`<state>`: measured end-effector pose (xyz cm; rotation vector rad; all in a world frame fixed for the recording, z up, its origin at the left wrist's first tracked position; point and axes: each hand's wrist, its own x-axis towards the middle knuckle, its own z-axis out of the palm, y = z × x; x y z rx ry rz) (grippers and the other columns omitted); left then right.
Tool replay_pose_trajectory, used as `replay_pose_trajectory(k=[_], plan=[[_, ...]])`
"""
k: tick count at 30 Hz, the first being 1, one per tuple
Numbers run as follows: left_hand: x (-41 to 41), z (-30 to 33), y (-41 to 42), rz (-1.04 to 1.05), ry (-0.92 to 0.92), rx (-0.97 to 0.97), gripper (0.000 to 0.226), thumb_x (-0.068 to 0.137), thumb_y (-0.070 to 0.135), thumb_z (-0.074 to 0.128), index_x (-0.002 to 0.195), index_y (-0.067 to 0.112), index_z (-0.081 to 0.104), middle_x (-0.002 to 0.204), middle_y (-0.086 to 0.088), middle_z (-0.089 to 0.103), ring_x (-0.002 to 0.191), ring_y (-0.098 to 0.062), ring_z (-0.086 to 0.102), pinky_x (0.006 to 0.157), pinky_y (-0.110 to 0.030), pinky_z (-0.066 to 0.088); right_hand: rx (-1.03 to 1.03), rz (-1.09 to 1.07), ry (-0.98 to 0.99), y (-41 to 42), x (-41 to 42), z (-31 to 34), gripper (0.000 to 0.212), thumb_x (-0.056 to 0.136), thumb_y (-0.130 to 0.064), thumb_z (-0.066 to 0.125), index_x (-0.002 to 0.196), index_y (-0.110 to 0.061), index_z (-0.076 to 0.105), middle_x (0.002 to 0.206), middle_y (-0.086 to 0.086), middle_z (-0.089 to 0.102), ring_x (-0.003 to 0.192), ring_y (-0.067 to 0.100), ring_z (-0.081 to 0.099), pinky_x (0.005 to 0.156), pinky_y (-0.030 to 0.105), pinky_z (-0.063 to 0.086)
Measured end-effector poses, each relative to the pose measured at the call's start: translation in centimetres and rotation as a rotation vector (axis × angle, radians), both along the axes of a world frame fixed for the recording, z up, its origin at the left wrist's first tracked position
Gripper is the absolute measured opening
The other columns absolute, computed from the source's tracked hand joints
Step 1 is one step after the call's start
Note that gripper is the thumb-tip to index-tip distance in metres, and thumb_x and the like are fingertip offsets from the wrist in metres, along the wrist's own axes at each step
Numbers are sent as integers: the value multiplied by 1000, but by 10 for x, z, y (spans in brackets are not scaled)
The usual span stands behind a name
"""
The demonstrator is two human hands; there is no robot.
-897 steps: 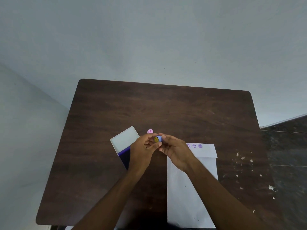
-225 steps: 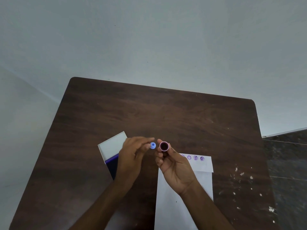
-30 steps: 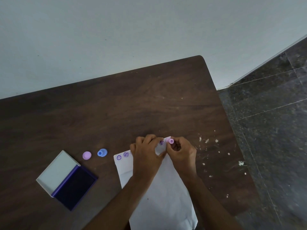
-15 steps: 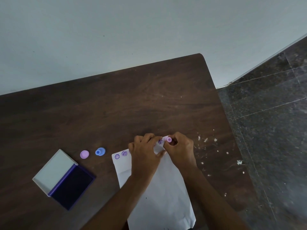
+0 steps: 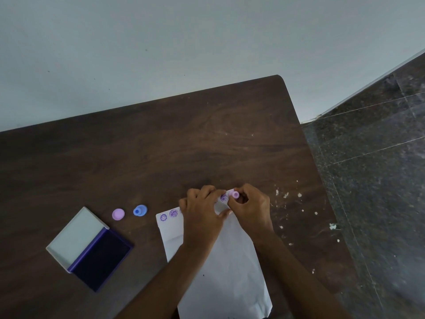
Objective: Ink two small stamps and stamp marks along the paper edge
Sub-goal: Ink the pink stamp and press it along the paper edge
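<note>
Paper (image 5: 220, 268): pinned flat on desk (image 5: 161, 153) by left hand (image 5: 201, 215), steadying its edge; right hand (image 5: 251, 206) grip closed around pink stamp (image 5: 235, 194), pressing downward.

Dim, flat indoor light with soft, faint shadows; the dark brown wooden bench (image 5: 161, 153) shows wide-angle bending at edges; slightly soft focus.

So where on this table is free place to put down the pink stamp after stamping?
Bare dark wooden table lies behind the white paper and hands, up to the wall. A narrow gap separates the open purple ink pad from the paper. Crowded: pink round cap, blue stamp.
</note>
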<state>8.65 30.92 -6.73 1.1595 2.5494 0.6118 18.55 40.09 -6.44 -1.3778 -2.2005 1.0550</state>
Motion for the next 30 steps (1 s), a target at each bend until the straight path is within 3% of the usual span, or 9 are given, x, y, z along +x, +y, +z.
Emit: replay_pose_trajectory(k=[4, 30], plan=[[0, 2, 1, -6, -2, -10, 48, 61, 54, 79, 100, 29, 67, 105, 5, 69, 86, -16, 57, 75, -30, 37, -15, 4, -21, 1, -1, 0, 16, 76, -18, 79, 77, -7, 68, 74, 7, 71, 57, 2, 55, 53, 1, 42], [1, 0, -3, -1, 24, 22, 49, 60, 51, 82, 100, 27, 67, 103, 5, 69, 86, -17, 58, 73, -34, 43, 12, 17, 56, 0, 3, -6, 13, 76, -14, 78, 77, -8, 67, 71, 5, 70, 58, 2, 57, 58, 0, 44]])
